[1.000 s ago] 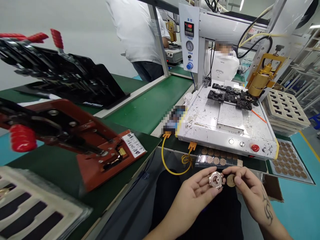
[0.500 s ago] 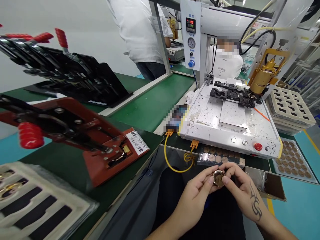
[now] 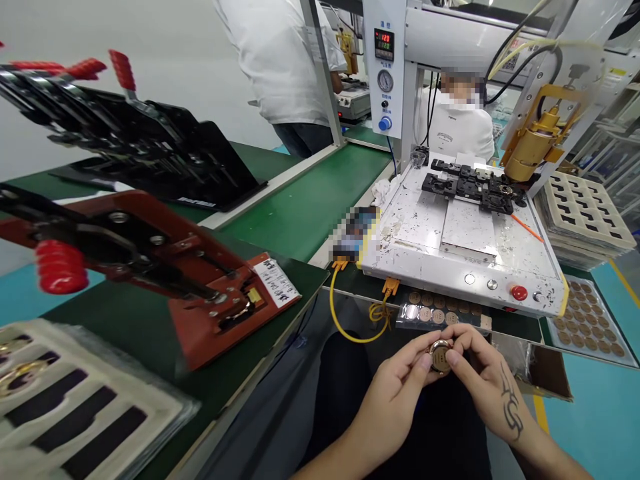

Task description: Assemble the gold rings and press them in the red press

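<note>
Over my lap I hold a round, gold-rimmed watch case [image 3: 441,360] with a brown disc on the face turned toward me. My left hand [image 3: 397,383] pinches its left edge between thumb and fingers. On the opposite edge, my right hand [image 3: 477,373] has its thumb on the disc's rim and its fingers curled behind. A sheet of round brown stickers [image 3: 437,312] lies just beyond my hands, under the front edge of the white press machine [image 3: 425,263].
At the left stand a red-brown toggle-clamp fixture [image 3: 195,333] and several black clamps [image 3: 215,167]. A tray [image 3: 150,407] holds gold-coloured pieces. Stacked trays [image 3: 590,213] and another sticker sheet [image 3: 587,320] are at the right. A yellow cable [image 3: 345,333] loops before the machine. Two people are beyond.
The watch case has tilted a little, so its brown disc faces me more squarely. Both hands keep their hold, and the view has shifted slightly.
</note>
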`<state>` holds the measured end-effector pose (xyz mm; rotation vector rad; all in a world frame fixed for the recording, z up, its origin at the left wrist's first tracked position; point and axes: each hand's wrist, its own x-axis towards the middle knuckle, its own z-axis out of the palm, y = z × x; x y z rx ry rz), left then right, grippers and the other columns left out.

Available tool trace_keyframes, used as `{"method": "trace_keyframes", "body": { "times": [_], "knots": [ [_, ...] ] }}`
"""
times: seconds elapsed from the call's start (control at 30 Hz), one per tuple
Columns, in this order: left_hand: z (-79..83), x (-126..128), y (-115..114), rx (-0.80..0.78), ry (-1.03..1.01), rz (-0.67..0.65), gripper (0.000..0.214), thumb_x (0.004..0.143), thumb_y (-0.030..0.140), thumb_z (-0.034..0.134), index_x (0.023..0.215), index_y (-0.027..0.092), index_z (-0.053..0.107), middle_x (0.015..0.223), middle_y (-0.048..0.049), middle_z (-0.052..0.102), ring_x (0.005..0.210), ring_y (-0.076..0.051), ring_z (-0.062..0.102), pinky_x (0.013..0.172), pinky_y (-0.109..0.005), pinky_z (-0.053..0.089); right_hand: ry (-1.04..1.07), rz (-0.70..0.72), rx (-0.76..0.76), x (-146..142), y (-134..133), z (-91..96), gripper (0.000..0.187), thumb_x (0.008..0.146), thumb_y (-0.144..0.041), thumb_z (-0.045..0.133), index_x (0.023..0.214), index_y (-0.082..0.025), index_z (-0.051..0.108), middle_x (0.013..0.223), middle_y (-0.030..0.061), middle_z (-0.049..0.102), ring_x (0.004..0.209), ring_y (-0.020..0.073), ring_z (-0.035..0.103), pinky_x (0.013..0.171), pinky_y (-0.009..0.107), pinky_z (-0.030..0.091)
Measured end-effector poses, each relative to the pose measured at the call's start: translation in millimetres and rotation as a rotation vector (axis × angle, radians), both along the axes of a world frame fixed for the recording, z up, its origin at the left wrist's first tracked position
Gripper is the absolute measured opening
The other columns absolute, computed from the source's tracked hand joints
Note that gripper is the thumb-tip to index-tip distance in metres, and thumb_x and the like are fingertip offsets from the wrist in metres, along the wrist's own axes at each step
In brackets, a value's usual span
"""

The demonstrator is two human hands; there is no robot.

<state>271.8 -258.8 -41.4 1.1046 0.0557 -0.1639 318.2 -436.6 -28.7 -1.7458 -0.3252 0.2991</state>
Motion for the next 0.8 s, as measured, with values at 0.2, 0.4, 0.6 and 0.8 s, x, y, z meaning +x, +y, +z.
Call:
{"method": "trace_keyframes", "body": {
  "times": [0.2,0.4,0.6,0.8],
  "knots": [
    [0.2,-1,-2,0.034,-0.015,0.005,0.043,0.103,0.049,0.067,0.139,0.026,0.074,0.143,-0.0115,0.073,0.127,-0.033,0.072,0.115,-0.048,0.057,-0.057,-0.043,-0.026,-1,1,-4.8,0.024,0.103,-0.04,0.064,0.086,-0.024,0.059,0.118,0.0075,0.068,0.113,0.0255,0.064,0.097,0.034,0.05],
    [-0.9,-1,-3,0.064,-0.048,0.009,0.042,0.104,0.047,0.066,0.139,0.025,0.073,0.139,-0.0113,0.076,0.125,-0.031,0.074,0.114,-0.045,0.059,-0.101,-0.043,-0.042,-2,2,-4.6,0.023,0.105,-0.037,0.062,0.086,-0.024,0.059,0.116,0.0063,0.068,0.111,0.0238,0.065,0.094,0.033,0.052],
    [-9.2,-4,-3,0.24,-0.129,0.059,0.038,0.103,0.037,0.067,0.139,0.025,0.072,0.133,-0.0102,0.079,0.121,-0.029,0.077,0.107,-0.039,0.063,-0.275,-0.043,-0.086,-4,2,-14.2,0.019,0.104,-0.03,0.063,0.086,-0.024,0.059,0.115,0.0071,0.066,0.108,0.024,0.066,0.093,0.036,0.054],
    [-18.0,-3,8,0.438,-0.188,0.033,0.041,0.106,0.031,0.059,0.146,0.024,0.065,0.136,-0.0116,0.077,0.123,-0.028,0.076,0.107,-0.039,0.063,-0.479,-0.036,-0.28,0,1,-22.7,0.013,0.102,-0.024,0.065,0.115,-0.025,0.063,0.116,0.0096,0.063,0.106,0.0256,0.064,0.09,0.039,0.057]
  ]
}}
